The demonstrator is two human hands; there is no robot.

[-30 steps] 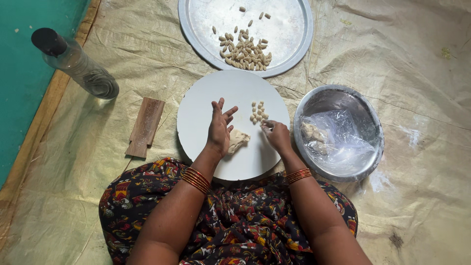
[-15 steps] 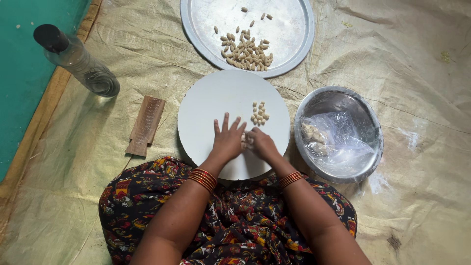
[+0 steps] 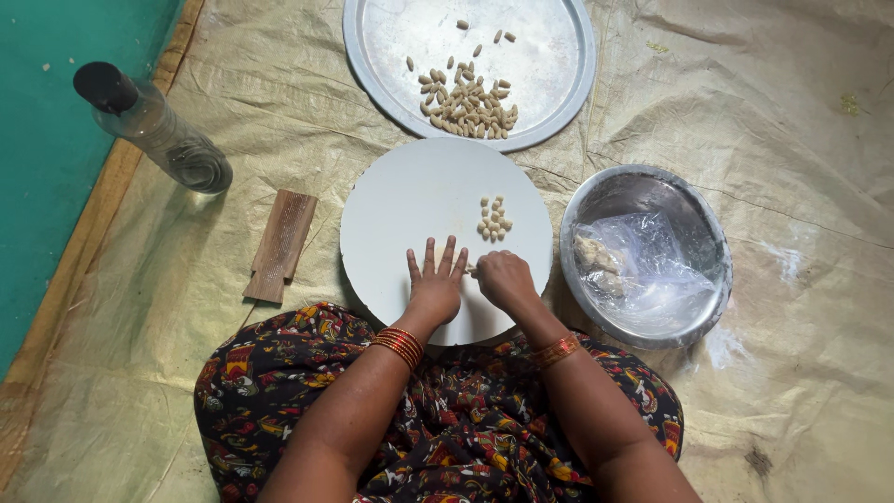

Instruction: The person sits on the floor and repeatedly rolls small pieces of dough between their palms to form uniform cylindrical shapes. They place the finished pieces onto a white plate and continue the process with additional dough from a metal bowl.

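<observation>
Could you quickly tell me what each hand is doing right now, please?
Left hand: open, flat on the round white board.
Right hand: closed, apparently pinching a dough piece.

Tan plastic sheet [image 3: 792, 140] over teal floor [image 3: 47, 186], soft daylight.

Both hands are planted on the near half of the round board [image 3: 410, 200], the left hand [image 3: 436, 287] flat and the right hand [image 3: 503, 278] just beside it, touching. A small heap of dough pieces [image 3: 494, 219] is found on the board just beyond the right hand. Farther beyond, a big tray [image 3: 559, 56] with more pieces [image 3: 467, 102] on it. Right of the hands a metal bowl [image 3: 694, 210] is set, plastic bag [image 3: 643, 270] inside. Off left, a ridged wooden block [image 3: 281, 244], and a bottle [image 3: 154, 128] beyond that.
</observation>
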